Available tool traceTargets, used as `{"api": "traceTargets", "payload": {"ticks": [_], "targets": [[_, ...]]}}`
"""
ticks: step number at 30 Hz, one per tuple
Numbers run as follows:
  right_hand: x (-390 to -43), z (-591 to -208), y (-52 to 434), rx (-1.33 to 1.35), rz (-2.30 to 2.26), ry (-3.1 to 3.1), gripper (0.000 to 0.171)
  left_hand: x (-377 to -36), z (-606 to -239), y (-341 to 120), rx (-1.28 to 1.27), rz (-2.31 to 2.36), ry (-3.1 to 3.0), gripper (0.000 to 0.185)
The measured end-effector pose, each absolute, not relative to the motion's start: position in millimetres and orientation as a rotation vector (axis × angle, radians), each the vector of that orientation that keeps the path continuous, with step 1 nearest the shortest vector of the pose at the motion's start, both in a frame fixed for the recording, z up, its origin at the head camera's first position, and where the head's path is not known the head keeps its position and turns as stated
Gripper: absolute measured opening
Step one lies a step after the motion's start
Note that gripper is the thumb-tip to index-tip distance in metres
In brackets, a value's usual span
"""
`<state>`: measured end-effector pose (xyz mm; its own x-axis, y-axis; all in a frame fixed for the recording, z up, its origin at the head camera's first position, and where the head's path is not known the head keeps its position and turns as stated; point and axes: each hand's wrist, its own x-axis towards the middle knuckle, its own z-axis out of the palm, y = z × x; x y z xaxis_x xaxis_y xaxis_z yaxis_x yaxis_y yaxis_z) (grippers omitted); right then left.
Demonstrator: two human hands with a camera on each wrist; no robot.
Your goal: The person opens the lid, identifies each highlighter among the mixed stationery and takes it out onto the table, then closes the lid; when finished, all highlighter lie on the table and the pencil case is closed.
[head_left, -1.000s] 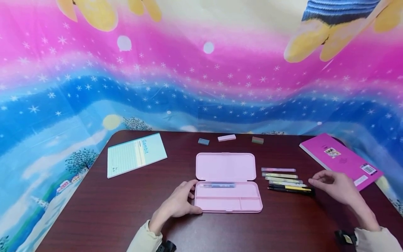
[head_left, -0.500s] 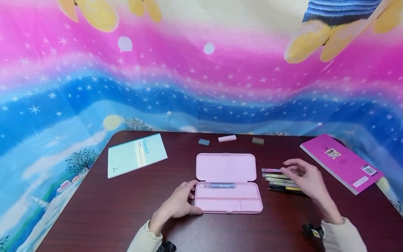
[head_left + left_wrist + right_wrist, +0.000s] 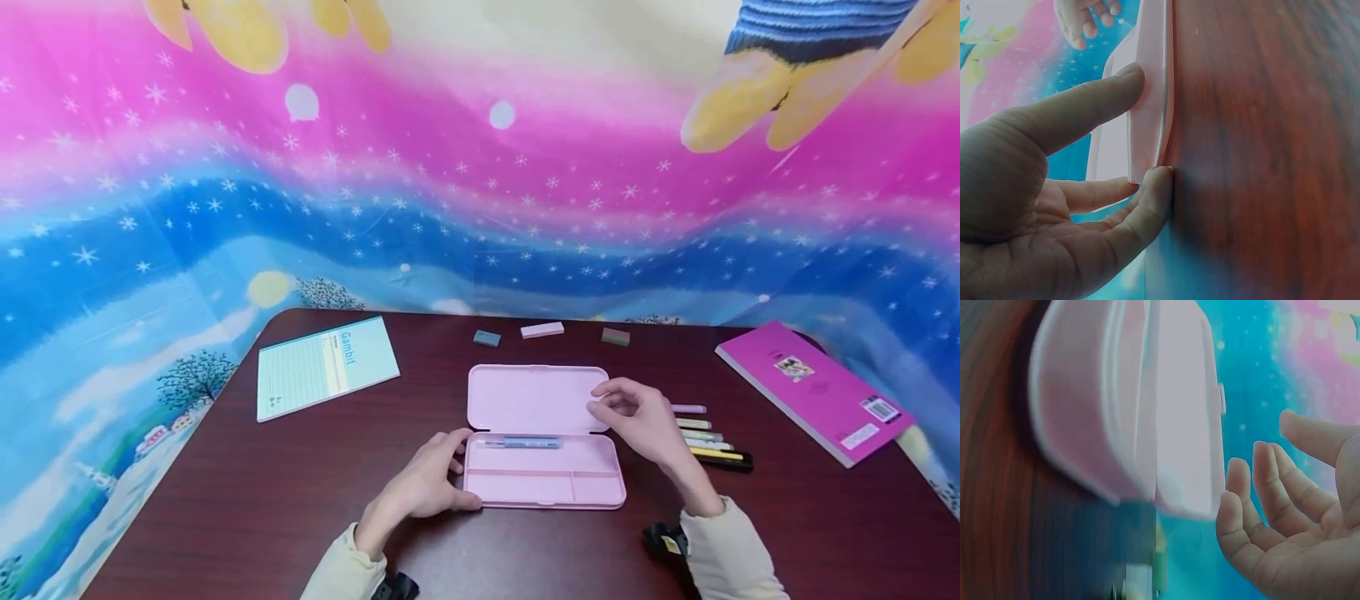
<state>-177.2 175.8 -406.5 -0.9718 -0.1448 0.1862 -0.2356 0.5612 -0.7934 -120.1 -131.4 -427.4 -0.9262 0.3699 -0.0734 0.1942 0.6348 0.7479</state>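
A pink pencil case [image 3: 521,487] stands with its lid [image 3: 534,400] raised on the dark wooden table. Inside its long back compartment lies a blue-grey pen [image 3: 531,442]. My left hand [image 3: 422,482] holds the case's left end; in the left wrist view the thumb [image 3: 1100,103] presses one wall and the fingertips touch the adjoining end. My right hand [image 3: 643,423] is at the lid's right edge, fingers loosely bent and nothing between them. In the right wrist view its fingers [image 3: 1266,481] are spread beside the lid; whether they touch it I cannot tell.
Several highlighters and pens [image 3: 696,424] lie right of the case, partly behind my right hand. Three small erasers, one of them pink [image 3: 542,330], line the back. A mint notebook [image 3: 326,371] lies left, a magenta book [image 3: 810,387] right. A patterned cloth hangs behind.
My right hand has moved left from beside the magenta book, across the highlighters, to the right edge of the lid. My left hand has stayed on the case.
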Motion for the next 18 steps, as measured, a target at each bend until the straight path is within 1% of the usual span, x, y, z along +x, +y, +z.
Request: {"api": "traceTargets", "payload": {"ticks": [10, 18], "targets": [[-174, -413, 147, 0.508, 1.434, -2.749, 0.012, -121, -427, -131, 0.46, 1.166, 2.634, 0.085], [-171, -418, 141, 0.611, 1.235, -2.884, 0.008, -121, -427, -132, 0.459, 1.163, 2.636, 0.085]]}}
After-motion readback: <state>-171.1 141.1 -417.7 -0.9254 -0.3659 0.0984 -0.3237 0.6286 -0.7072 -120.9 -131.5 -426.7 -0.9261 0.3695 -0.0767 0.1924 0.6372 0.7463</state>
